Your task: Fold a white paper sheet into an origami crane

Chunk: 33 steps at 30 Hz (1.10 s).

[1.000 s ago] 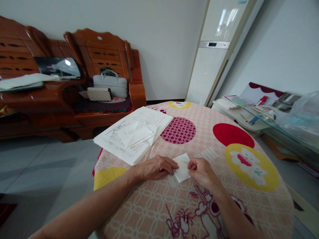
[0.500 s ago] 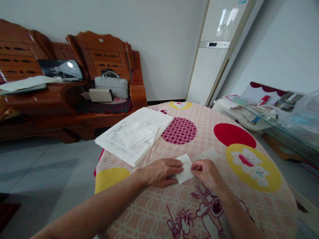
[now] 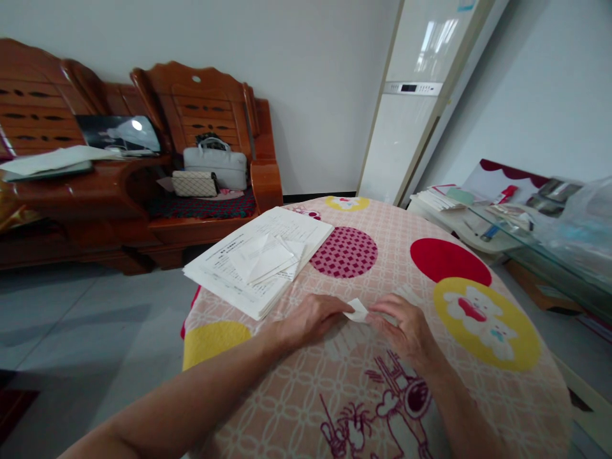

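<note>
Between my two hands is a small piece of white paper (image 3: 356,311), held just over the patterned tablecloth (image 3: 296,395). My left hand (image 3: 315,322) pinches its left side, thumb and fingers together. At the right side, my right hand (image 3: 404,325) has its thumb and fingers closed on the paper's edge. Parts of the paper are covered by the fingers. Beyond my left hand, a stack of printed sheets (image 3: 220,271) lies on the table with folded white papers (image 3: 265,258) on top.
A wooden sofa (image 3: 265,185) with a grey bag (image 3: 224,167) and a patterned pouch (image 3: 194,184) stands at the back left. A white cabinet-like unit (image 3: 396,140) is behind the table. A glass shelf (image 3: 540,248) with papers and a plastic bag (image 3: 588,210) is at the right.
The white paper now shows as a smaller piece, raised and tilted between my hands instead of lying flat. Both hands have shifted slightly, and the right hand's fingers have spread along its edge.
</note>
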Available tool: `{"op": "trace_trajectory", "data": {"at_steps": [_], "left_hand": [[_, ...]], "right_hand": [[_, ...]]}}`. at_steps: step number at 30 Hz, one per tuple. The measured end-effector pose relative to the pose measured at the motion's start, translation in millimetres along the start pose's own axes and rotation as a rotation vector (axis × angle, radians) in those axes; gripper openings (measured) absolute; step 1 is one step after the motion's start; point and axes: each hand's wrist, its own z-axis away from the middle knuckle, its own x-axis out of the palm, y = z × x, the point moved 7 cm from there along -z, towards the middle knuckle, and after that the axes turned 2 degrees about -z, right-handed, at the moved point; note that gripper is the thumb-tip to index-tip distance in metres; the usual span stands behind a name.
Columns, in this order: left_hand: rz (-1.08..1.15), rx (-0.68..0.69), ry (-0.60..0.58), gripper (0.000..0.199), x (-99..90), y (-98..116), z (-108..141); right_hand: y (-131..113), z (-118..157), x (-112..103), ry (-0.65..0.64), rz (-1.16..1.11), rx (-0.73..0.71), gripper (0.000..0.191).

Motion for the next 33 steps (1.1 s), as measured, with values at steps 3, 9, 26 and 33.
{"op": "trace_trajectory", "data": {"at_steps": [3, 9, 26, 33], "left_hand": [[0.266, -0.228, 0.083, 0.026, -10.0, -4.2, -3.7], [0.831, -0.544, 0.069, 0.039, 7.8, -22.0, -0.3], [-0.018, -0.215, 0.089, 0.040, 6.2, -17.5, -4.7], [0.037, 0.003, -0.133, 0.022, 17.2, -5.8, 4.2]], "right_hand": [[0.6, 0.5, 0.6, 0.028, -0.051, 0.022, 0.021], [26.8, 11.3, 27.1, -0.157, -0.473, 0.378, 0.036], [40.4, 16.1, 38.7, -0.249, 0.153, 0.512, 0.038], [35.1, 15.8, 28.6, -0.244, 0.316, 0.523, 0.030]]}}
